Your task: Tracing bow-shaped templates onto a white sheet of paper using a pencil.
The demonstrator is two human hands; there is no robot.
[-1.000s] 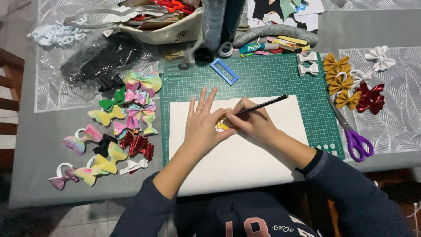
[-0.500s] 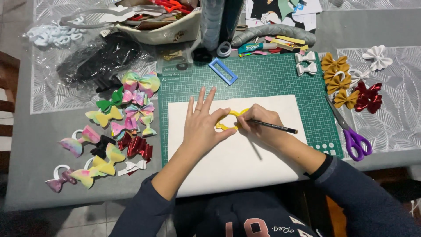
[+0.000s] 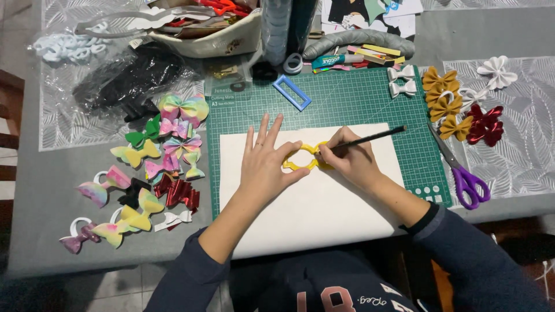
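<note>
The yellow template (image 3: 305,157) lies flat on the white sheet (image 3: 324,202), near that sheet's top edge and about midway across it. Your left hand (image 3: 266,167) presses it down, fingers spread, thumb and forefinger bracketing its left loop. Your right hand (image 3: 350,162) has its fingers closed on a black pencil (image 3: 370,137), tip at the template's right edge. Since a second ago the pencil has swung: it pointed up and right, then lay nearly level, and now slants up and right again, so you seem to be working round the outline, with the template itself barely shifted.

The template looks like thin, rigid plastic, a bow outline with open loops. The sheet is matte, smooth and stiff-looking, and rests on a green gridded cutting mat (image 3: 347,98). Left of the sheet, pastel and glossy red bows (image 3: 167,156) crowd the grey counter (image 3: 34,190). Right of it lie purple-handled scissors (image 3: 465,179) and mustard, red and white bows (image 3: 445,104). A blue rectangular frame (image 3: 292,92) sits above the sheet.
</note>
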